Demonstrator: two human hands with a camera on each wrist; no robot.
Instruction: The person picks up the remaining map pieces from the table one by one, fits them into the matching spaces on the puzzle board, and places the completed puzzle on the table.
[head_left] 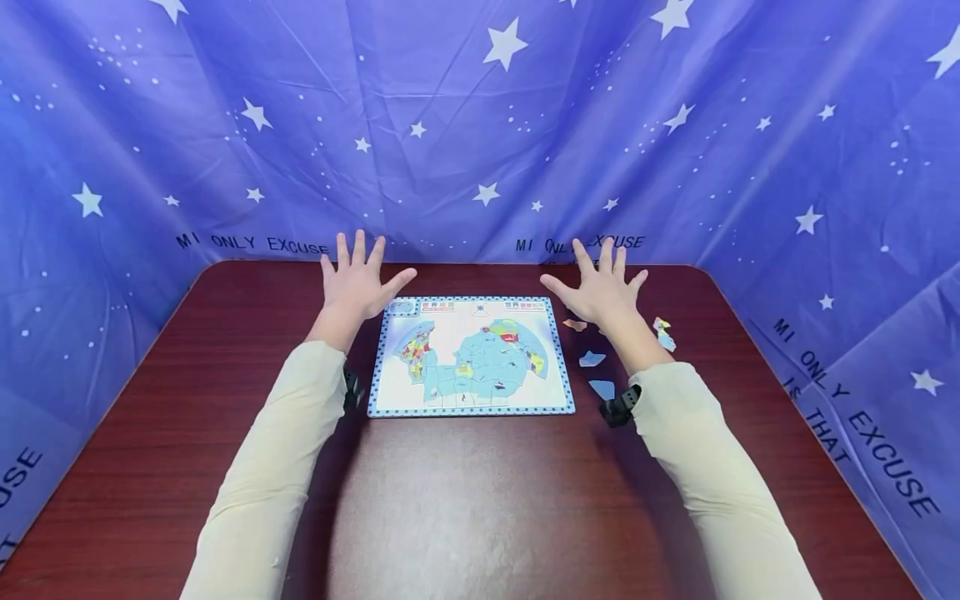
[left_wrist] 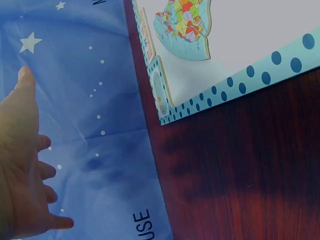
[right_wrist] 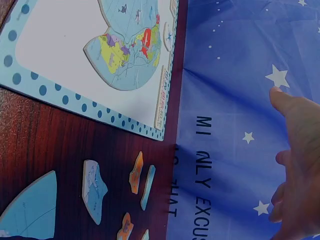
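We see both hands held out flat above a dark red-brown wooden table [head_left: 480, 500], fingers spread and straight, holding nothing. The left hand [head_left: 358, 279] hovers just beyond the far left corner of a world map puzzle board [head_left: 471, 357]; the right hand [head_left: 603, 285] hovers past its far right corner. The board lies flat at the middle of the table, its light blue border dotted in darker blue, with part of the map already filled in and white gaps left. Small coloured title boxes run along its top edge, but we cannot read them. Loose puzzle pieces [head_left: 592, 359] lie on the table just right of the board, under the right forearm. Behind hangs a blue starred cloth [head_left: 480, 125] printed "MI ONLY EXCUSE".
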